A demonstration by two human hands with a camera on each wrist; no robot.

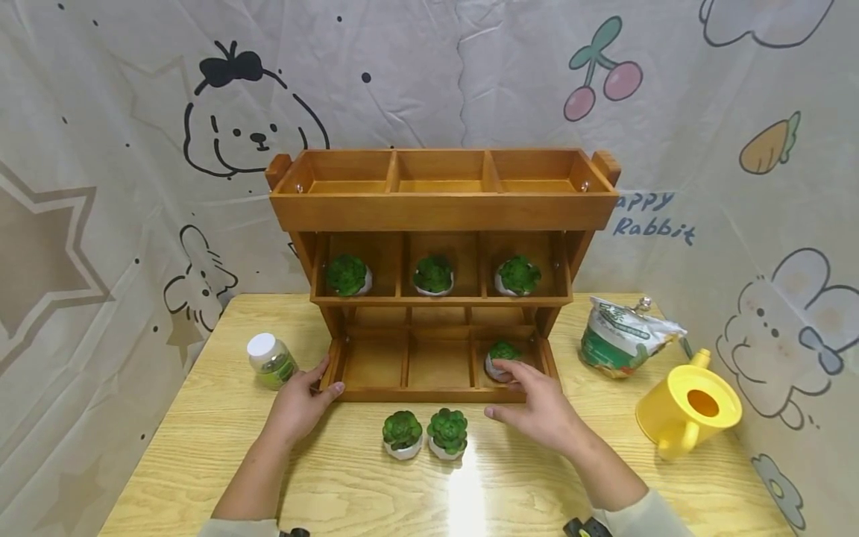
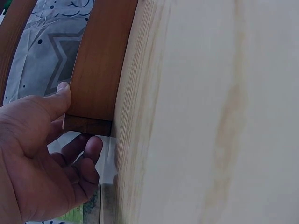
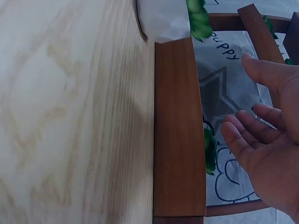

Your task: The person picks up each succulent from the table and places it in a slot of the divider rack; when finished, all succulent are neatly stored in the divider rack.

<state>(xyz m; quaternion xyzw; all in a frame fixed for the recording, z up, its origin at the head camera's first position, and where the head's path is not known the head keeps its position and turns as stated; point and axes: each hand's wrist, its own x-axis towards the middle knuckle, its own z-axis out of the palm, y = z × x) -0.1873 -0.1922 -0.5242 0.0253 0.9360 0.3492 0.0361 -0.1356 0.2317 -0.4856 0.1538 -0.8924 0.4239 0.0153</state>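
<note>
A three-tier wooden plant stand (image 1: 443, 212) stands at the back of the table. My left hand (image 1: 302, 403) holds the left front corner of its bottom tray (image 2: 93, 70), thumb against the front board and fingers round the end. My right hand (image 1: 540, 406) is over the bottom tray's right compartment, fingers extended beside a small potted succulent (image 1: 502, 352). The fingers partly cover its white pot; nothing lies in the palm in the right wrist view. Two more potted succulents, a left one (image 1: 403, 434) and a right one (image 1: 447, 432), sit on the table before the stand.
The middle tier bears three potted succulents, left (image 1: 347, 276), centre (image 1: 433, 276) and right (image 1: 518, 276). A white-capped jar (image 1: 271, 362) stands beside my left hand. To the right are a green-and-white bag (image 1: 620, 335) and a yellow watering can (image 1: 671, 410). Printed cloth hangs behind.
</note>
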